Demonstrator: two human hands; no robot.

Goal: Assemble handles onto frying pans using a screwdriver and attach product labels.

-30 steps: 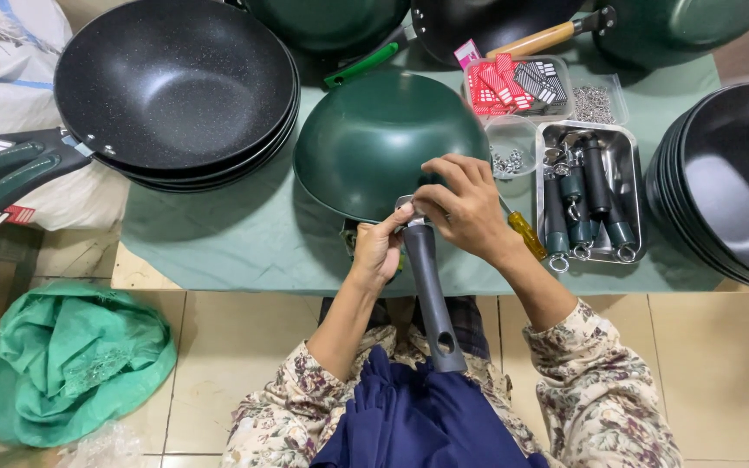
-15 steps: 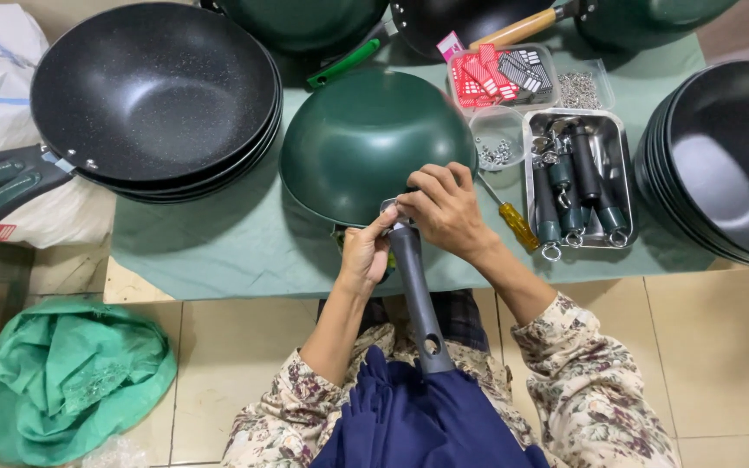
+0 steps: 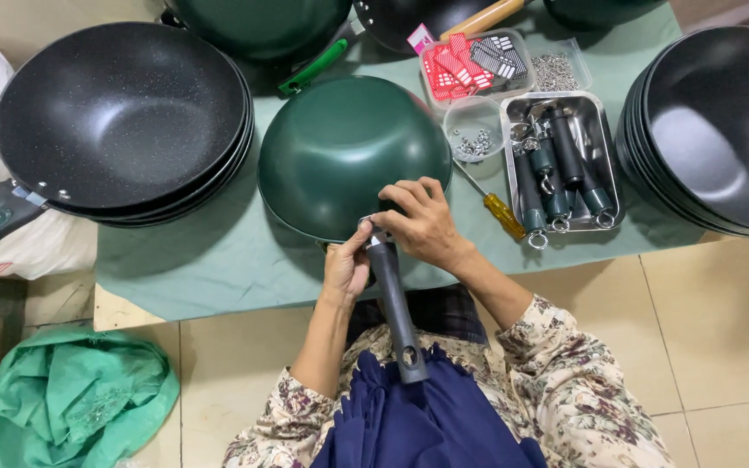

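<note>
The green pan [image 3: 353, 154] now sits a little lower and closer to the person than before. The right hand [image 3: 424, 224] slides down from the pan's edge onto the top of the dark handle [image 3: 396, 308]. The left hand [image 3: 346, 266] now pinches the handle's top from the side.

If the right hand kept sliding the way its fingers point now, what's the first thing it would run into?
The right hand points left and slightly up, at the joint where the dark handle meets the upturned green pan. It would probably meet the left hand's fingertips first, then the pan's rim; depth is uncertain.
</note>
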